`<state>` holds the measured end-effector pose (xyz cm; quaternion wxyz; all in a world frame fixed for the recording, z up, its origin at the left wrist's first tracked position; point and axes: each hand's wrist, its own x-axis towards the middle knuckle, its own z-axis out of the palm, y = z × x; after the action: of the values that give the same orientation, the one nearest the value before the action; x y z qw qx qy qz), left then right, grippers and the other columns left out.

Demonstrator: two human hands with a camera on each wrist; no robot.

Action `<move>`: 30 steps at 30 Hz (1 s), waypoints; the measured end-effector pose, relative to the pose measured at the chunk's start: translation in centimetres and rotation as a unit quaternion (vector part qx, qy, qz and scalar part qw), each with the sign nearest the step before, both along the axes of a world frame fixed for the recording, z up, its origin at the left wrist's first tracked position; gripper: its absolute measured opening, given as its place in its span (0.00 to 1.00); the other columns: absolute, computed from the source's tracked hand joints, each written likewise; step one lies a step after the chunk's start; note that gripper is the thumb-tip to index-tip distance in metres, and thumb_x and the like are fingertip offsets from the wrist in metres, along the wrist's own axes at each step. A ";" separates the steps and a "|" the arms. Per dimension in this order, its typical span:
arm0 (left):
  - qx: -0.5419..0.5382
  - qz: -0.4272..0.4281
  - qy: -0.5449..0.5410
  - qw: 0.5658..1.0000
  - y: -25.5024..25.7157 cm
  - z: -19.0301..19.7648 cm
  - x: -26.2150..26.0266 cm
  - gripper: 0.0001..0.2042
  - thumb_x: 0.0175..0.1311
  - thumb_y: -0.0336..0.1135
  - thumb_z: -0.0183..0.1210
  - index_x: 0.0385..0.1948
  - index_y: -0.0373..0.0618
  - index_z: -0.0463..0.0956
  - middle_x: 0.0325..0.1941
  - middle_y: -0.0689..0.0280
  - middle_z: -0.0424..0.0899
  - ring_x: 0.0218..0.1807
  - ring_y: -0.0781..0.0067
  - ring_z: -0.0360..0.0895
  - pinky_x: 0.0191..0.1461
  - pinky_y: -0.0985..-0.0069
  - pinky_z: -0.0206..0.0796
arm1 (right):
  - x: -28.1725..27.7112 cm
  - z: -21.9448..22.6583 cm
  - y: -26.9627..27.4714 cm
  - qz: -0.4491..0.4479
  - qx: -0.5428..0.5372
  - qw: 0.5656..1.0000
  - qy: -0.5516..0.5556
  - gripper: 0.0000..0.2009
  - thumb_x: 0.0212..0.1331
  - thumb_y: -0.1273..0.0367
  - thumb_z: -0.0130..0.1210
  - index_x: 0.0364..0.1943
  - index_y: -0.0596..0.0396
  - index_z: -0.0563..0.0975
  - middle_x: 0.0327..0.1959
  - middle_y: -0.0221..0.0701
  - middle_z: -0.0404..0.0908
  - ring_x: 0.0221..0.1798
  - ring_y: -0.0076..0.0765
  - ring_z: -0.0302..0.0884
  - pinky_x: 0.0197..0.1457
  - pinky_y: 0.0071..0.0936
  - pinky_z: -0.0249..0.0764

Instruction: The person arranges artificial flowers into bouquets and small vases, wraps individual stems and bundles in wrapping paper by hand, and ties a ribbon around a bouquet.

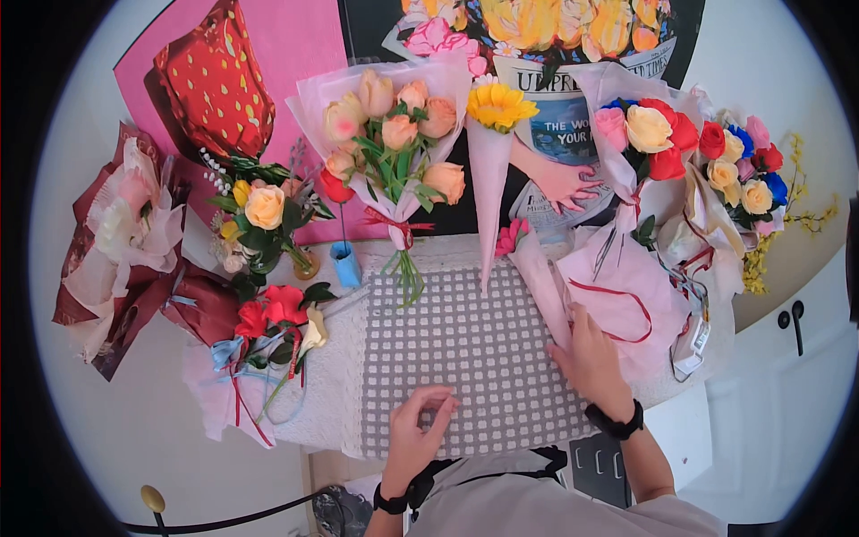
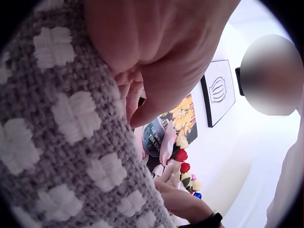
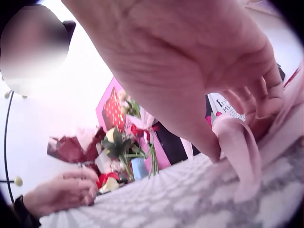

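Observation:
My right hand [image 1: 593, 358] grips the narrow lower end of a pink paper cone [image 1: 543, 286] with a bright pink flower [image 1: 513, 236] at its top. In the right wrist view, the rolled pink paper [image 3: 240, 147] lies between thumb and fingers, with part of the fingers hidden behind it. My left hand [image 1: 422, 428] rests loosely curled on the grey-and-white checked cloth [image 1: 465, 358], holding nothing. Just left of the cone, a sunflower [image 1: 501, 107] stands in a slim pink wrap [image 1: 489, 188], its tip pointing down toward the cloth.
A peach rose bouquet [image 1: 399, 130] stands behind the cloth. Crumpled pink wrapping paper [image 1: 617, 309] with red ribbon lies right of my right hand. Mixed bouquets [image 1: 658, 134] line the right side. Red flowers [image 1: 284, 304], a blue holder [image 1: 344, 264] and a maroon-wrapped bouquet [image 1: 121, 242] are left.

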<state>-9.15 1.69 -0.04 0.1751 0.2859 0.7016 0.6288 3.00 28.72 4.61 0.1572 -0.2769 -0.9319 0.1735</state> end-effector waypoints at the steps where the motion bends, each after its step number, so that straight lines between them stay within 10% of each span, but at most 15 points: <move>1: 0.000 -0.002 0.010 1.000 0.0 0.0 0.0 0.08 0.72 0.23 0.62 0.50 0.36 0.79 0.40 0.59 0.91 0.42 0.71 0.89 0.48 0.74 0.78 | -0.1 -0.1 0.3 -0.002 0.001 1.000 -0.004 0.34 0.58 0.68 0.69 0.66 0.63 0.65 0.53 0.55 0.80 0.52 0.65 0.82 0.51 0.52 0.79; 7: 0.019 -0.022 0.028 0.999 -0.6 0.1 -0.2 0.08 0.72 0.24 0.63 0.48 0.36 0.81 0.40 0.57 0.91 0.42 0.69 0.89 0.47 0.73 0.79 | 0.4 -0.3 2.0 0.015 -0.119 0.991 0.066 0.25 0.63 0.72 0.62 0.64 0.63 0.71 0.43 0.52 0.86 0.43 0.57 0.86 0.46 0.46 0.79; 12: 0.016 -0.022 0.035 0.999 -0.7 0.2 -0.1 0.08 0.71 0.24 0.63 0.48 0.35 0.81 0.39 0.57 0.91 0.41 0.68 0.89 0.46 0.73 0.78 | 1.8 1.5 0.5 -0.058 -0.362 0.915 0.167 0.17 0.73 0.70 0.57 0.62 0.58 0.73 0.34 0.28 0.82 0.28 0.15 0.71 0.29 0.22 0.67; 18: 0.026 -0.024 0.049 0.998 -0.7 -0.2 0.4 0.08 0.70 0.23 0.64 0.47 0.36 0.81 0.38 0.59 0.91 0.40 0.69 0.89 0.45 0.73 0.78 | 4.0 1.5 -3.9 -0.102 -0.358 0.880 0.295 0.21 0.73 0.71 0.59 0.66 0.55 0.68 0.28 0.23 0.76 0.20 0.14 0.66 0.21 0.18 0.60; 23: 0.103 -0.076 -0.047 0.991 0.4 1.0 2.5 0.26 0.70 0.25 0.65 0.68 0.40 0.65 0.57 0.52 0.85 0.55 0.62 0.86 0.59 0.66 0.78 | 5.3 -0.2 -12.0 -0.092 -0.449 0.813 0.360 0.27 0.71 0.75 0.61 0.69 0.55 0.62 0.31 0.26 0.79 0.25 0.15 0.71 0.25 0.17 0.65; 30: 0.263 -0.176 -0.233 0.920 2.3 5.1 4.0 0.37 0.68 0.29 0.67 0.76 0.43 0.54 0.62 0.49 0.80 0.57 0.57 0.84 0.60 0.61 0.78 | 5.2 -5.0 -18.1 0.138 -0.416 0.844 0.309 0.29 0.67 0.78 0.63 0.68 0.61 0.60 0.46 0.45 0.86 0.45 0.29 0.86 0.42 0.27 0.80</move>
<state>-5.15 4.02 5.02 0.3601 0.2858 0.3886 0.7985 8.18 10.62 -0.40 0.2808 -0.1168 -0.7041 0.6417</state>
